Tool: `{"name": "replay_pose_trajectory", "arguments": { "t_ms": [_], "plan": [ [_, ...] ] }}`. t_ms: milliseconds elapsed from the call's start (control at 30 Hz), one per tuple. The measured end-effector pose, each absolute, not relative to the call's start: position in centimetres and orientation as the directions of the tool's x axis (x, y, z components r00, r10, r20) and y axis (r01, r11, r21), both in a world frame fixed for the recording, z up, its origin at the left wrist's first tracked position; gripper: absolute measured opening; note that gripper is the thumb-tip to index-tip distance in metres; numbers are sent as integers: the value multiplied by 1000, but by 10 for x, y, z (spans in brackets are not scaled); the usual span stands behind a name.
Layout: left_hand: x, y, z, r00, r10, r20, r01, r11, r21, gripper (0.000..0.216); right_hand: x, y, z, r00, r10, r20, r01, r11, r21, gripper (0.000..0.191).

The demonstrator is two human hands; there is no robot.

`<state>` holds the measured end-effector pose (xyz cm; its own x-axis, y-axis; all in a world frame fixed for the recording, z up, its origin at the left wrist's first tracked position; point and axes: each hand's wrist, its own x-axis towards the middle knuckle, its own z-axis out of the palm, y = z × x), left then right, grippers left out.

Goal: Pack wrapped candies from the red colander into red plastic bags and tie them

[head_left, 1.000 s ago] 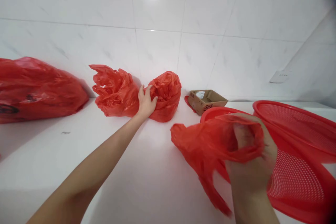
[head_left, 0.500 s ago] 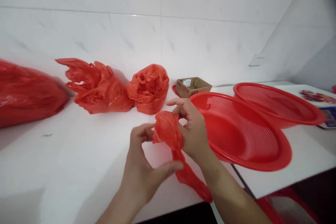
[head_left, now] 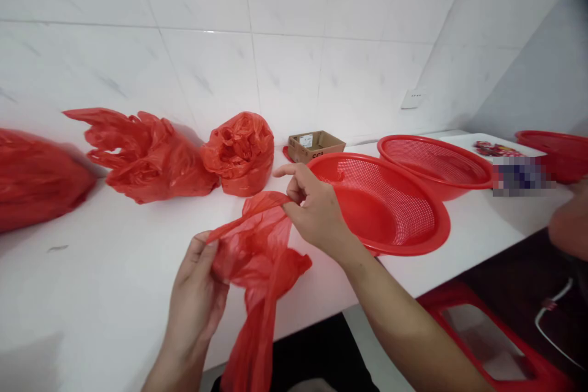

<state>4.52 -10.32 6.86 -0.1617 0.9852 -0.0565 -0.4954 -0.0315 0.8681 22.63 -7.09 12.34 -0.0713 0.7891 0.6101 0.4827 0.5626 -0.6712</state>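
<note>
A thin red plastic bag [head_left: 257, 251] is stretched between my two hands above the front of the white table. My left hand [head_left: 197, 288] pinches its left edge between thumb and fingers. At the upper right edge of the bag, my right hand [head_left: 312, 202] grips the film between thumb and curled fingers, its index finger pointing out to the left. The bag's lower part hangs twisted past the table edge. Just beyond my right hand stands a red plastic basket [head_left: 376, 208] with mesh sides; its inner floor looks bare.
Filled red bags [head_left: 147, 159] line the wall on the left, with a knotted one [head_left: 243, 153] beside a small cardboard box [head_left: 316, 147]. A second red basket [head_left: 432, 162] stands farther right, near a white tray [head_left: 468, 142] with small packets. Below is a red stool [head_left: 478, 318]; another person's arm [head_left: 569, 220] shows at right.
The bag was bunched up and is now spread wider, hanging lower. My left hand has moved left and down and closed on its edge. The view has turned right.
</note>
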Motion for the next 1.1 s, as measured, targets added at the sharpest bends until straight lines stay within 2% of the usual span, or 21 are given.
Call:
{"name": "replay_pose_trajectory", "arguments": {
  "t_ms": [67, 167, 267, 333, 400, 433, 500, 567, 667, 767, 833, 900, 967, 1000, 1100],
  "plan": [
    [36, -103, 75, -202, 976, -86, -490, -25, 871, 32, 244, -60, 121, -87, 805, 587, 570, 523, -633, 21],
    [25, -101, 79, -352, 934, -65, -447, -107, 888, 25, 264, -57, 123, 41, 811, 584, 644, 425, -636, 12],
    [23, -104, 77, -483, 875, -22, -351, -171, 921, 23, 256, -78, 133, 90, 775, 626, 554, 483, -678, 10],
    [30, -109, 76, -446, 894, 30, -324, -193, 926, 23, 234, -99, 139, -43, 750, 660, 405, 617, -675, 9],
    [39, -116, 78, -358, 929, 95, -358, -231, 905, 23, 208, -116, 138, -258, 715, 650, 281, 699, -658, 8],
    [43, -118, 79, -329, 936, 123, -366, -246, 898, 24, 196, -121, 136, -351, 699, 623, 267, 713, -649, 8],
    [46, -122, 81, -334, 930, 151, -330, -266, 906, 25, 177, -122, 126, -489, 705, 514, 357, 700, -619, 13],
    [43, -123, 80, -355, 924, 140, -287, -250, 925, 27, 170, -116, 116, -559, 746, 362, 523, 656, -545, 17],
    [30, -123, 75, -282, 958, 53, -370, -159, 915, 28, 174, -109, 105, -646, 750, 145, 648, 638, -416, 32],
    [13, -121, 72, -277, 961, -19, -444, -110, 889, 24, 182, -108, 95, -721, 685, 103, 624, 706, -335, 46],
    [0, -120, 75, -344, 938, -27, -458, -143, 877, 18, 185, -108, 87, -793, 605, 77, 573, 782, -244, 45],
    [-15, -120, 81, -414, 908, -64, -482, -159, 862, 14, 188, -106, 80, -835, 549, -41, 549, 825, -134, 41],
    [-30, -119, 87, -477, 872, -112, -502, -166, 849, 13, 193, -100, 78, -770, 617, -163, 625, 780, -1, 35],
    [-37, -118, 89, -506, 854, -118, -501, -180, 846, 13, 196, -96, 79, -708, 684, -175, 683, 727, 73, 34],
    [-54, -112, 85, -583, 813, 4, -418, -304, 856, 21, 207, -84, 88, -573, 819, -30, 799, 566, 203, 41]
  ]
}}
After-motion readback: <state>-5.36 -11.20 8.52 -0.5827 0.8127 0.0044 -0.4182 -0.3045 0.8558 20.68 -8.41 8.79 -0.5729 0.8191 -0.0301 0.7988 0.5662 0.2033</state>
